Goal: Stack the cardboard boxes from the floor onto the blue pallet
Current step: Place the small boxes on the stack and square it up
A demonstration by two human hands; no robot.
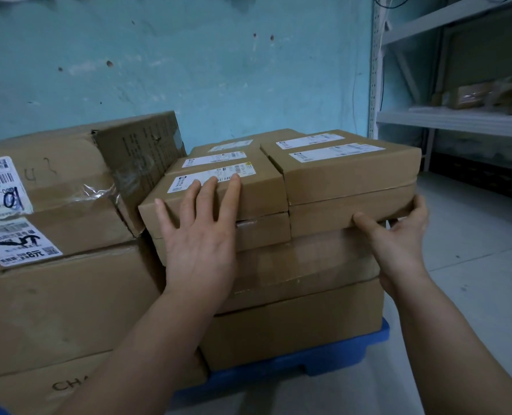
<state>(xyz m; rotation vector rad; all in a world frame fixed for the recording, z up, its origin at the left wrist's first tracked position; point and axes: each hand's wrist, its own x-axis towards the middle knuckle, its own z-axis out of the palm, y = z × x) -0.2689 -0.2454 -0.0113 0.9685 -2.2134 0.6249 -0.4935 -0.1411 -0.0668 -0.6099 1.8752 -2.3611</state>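
Several flat cardboard boxes are stacked on the blue pallet (pixel 323 359). My left hand (pixel 199 235) lies with straight, spread fingers against the front of the top left flat box (pixel 257 190), fingertips over its white label. My right hand (pixel 398 238) grips the lower right corner of the second flat box (pixel 338 215) on the right stack, thumb on its front, fingers curled under the edge. Another flat box (pixel 347 172) lies on top of it. Larger boxes (pixel 293 322) sit beneath.
Big cardboard boxes (pixel 54 295) with shipping labels fill the left side, one with a torn flap (pixel 140 163). A teal wall (pixel 188 70) stands behind. Metal shelving (pixel 458 121) with parcels is at the right, over grey floor (pixel 473 265).
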